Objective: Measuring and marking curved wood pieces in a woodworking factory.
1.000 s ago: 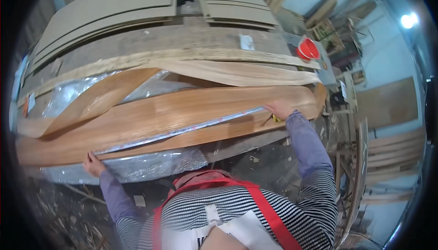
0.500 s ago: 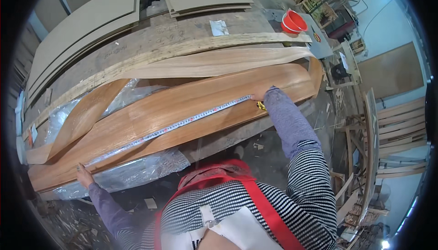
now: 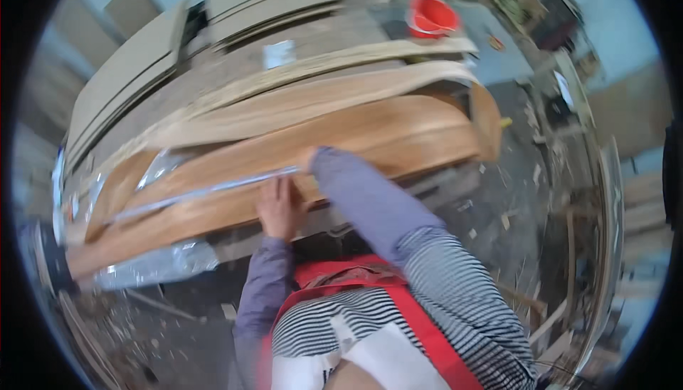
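A long stack of reddish-brown wood veneer sheets (image 3: 398,130) lies across the work surface in front of me. The silvery blade of a tape measure (image 3: 206,192) stretches over it from the left part to my right hand. That hand (image 3: 309,161) is closed at the blade's right end, blurred and partly covered by its purple sleeve; the tape's case is hidden. Just below the blade, my left hand (image 3: 280,208) rests on the veneer near its front edge, fingers stretched forward, with nothing visible in it.
A loose veneer strip (image 3: 299,102) curls along the far side, beside a pale plank (image 3: 334,61). Behind are stacked boards (image 3: 277,2), a small white sheet (image 3: 279,54) and a red bucket (image 3: 432,18). Clear plastic wrap (image 3: 160,265) hangs at the front left; scraps litter the floor.
My left hand has left the tape's far left end and come right, close to my right hand. The right hand has moved left along with the tape. My view has shifted.
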### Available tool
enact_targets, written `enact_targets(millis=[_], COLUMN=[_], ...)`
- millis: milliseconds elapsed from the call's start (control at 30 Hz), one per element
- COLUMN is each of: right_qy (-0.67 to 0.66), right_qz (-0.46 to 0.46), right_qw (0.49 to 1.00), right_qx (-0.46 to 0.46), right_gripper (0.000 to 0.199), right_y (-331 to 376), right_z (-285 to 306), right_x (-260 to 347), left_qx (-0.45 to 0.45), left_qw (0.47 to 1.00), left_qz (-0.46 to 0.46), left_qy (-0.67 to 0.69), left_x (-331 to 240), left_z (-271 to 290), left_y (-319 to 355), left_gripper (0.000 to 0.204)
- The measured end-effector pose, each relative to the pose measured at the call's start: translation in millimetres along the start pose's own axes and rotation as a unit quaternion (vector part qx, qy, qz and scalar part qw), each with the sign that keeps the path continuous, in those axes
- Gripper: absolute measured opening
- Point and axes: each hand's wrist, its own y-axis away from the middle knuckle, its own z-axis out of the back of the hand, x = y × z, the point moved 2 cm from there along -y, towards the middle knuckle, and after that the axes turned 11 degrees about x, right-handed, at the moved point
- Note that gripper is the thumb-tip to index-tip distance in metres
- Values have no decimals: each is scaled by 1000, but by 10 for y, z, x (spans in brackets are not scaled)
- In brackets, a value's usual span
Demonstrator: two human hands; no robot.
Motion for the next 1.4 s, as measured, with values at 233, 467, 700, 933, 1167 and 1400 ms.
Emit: enact_targets(millis=[233,467,700,933,1167,1400], right_qy=[-41,-44,-124,-130,-95,-76], right_qz=[55,-13,-30,-19,8,61], right_qw=[996,992,980,990,995,994], right_qx=[-64,-118,-155,-46,12,45], right_gripper=[29,29,29,36,37,36], right_y=[497,1536,1885,1943,2028,1910], right_z=[43,157,-176,-77,100,139], right_x=[-534,-2044,-2914,-3042,-2954,-3074], left_qx=[65,95,88,101,-25,-63], left_qw=[996,992,994,993,994,989], left_qz=[41,44,5,50,102,93], left_qy=[-54,-73,-61,-32,-2,91], left_x=[-187,-278,-212,-363,-769,-2729], left_z=[-133,-219,-249,-63,30,-388], left_y=[-97,-141,-185,-268,-326,-416], left_gripper=[86,85,84,84,78,65])
